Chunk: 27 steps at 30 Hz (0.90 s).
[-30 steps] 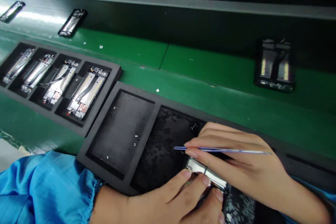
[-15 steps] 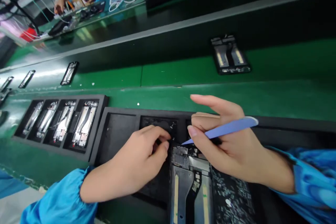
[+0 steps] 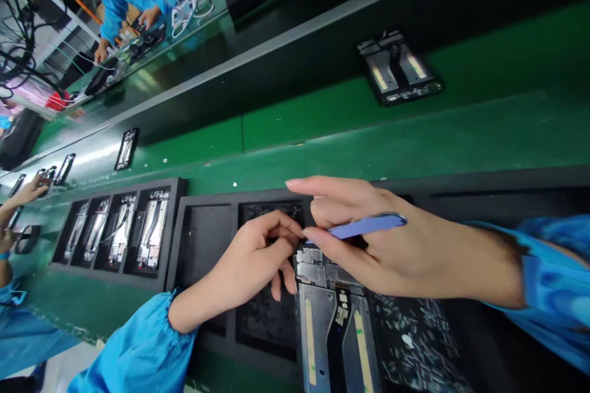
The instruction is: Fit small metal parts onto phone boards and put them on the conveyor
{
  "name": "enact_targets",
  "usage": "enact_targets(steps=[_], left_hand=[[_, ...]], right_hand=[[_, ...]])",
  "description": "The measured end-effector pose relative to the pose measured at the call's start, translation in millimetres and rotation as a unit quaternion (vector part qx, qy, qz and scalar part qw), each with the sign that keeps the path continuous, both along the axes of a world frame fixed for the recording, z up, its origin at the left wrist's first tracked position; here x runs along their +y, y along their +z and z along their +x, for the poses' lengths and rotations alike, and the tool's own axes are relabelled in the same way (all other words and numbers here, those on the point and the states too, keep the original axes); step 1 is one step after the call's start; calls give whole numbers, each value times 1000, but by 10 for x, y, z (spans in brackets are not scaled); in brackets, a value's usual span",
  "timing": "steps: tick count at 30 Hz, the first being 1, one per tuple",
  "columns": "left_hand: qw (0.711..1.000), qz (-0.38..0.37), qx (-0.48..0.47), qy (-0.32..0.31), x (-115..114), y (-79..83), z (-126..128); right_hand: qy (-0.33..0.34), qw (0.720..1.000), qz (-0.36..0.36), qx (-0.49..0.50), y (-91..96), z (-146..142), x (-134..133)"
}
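My right hand (image 3: pixel 396 245) holds a thin blue plastic pry tool (image 3: pixel 364 226), its tip pointing left at the top of an open phone frame (image 3: pixel 336 319). The frame lies in a black foam tray (image 3: pixel 203 239) in front of me. My left hand (image 3: pixel 258 255) pinches its thumb and forefinger together right at the tool's tip, above the frame's top edge. Whether a small part sits between those fingers I cannot make out. Both sleeves are blue.
A second foam tray (image 3: pixel 173 187) to the left holds several phone frames. More frames lie on the green belt: one at the far right (image 3: pixel 399 70) and one at the left (image 3: pixel 126 148). Another person's hand (image 3: pixel 23 195) works at the left edge; a worker sits across the line.
The view has tilted up from the tray to the line. My left hand moved from the frame's lower part to its top edge, and my right hand brought the tool's tip to meet it.
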<state>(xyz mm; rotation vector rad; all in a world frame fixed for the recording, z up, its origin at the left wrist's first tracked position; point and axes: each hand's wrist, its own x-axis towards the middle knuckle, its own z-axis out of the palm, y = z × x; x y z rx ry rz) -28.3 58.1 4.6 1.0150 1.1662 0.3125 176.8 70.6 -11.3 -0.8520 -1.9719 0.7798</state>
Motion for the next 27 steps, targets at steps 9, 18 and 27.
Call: enact_targets(steps=[9, 18, 27], left_hand=[[1000, 6, -2, -8, 13, 17, 21], [1000, 21, 19, -9, 17, 2, 59], [998, 51, 26, -6, 1, -26, 73]], right_hand=[[85, 994, 56, -51, -68, 87, 17], [107, 989, 92, -40, 29, 121, 35], [106, 990, 87, -43, 2, 109, 25]])
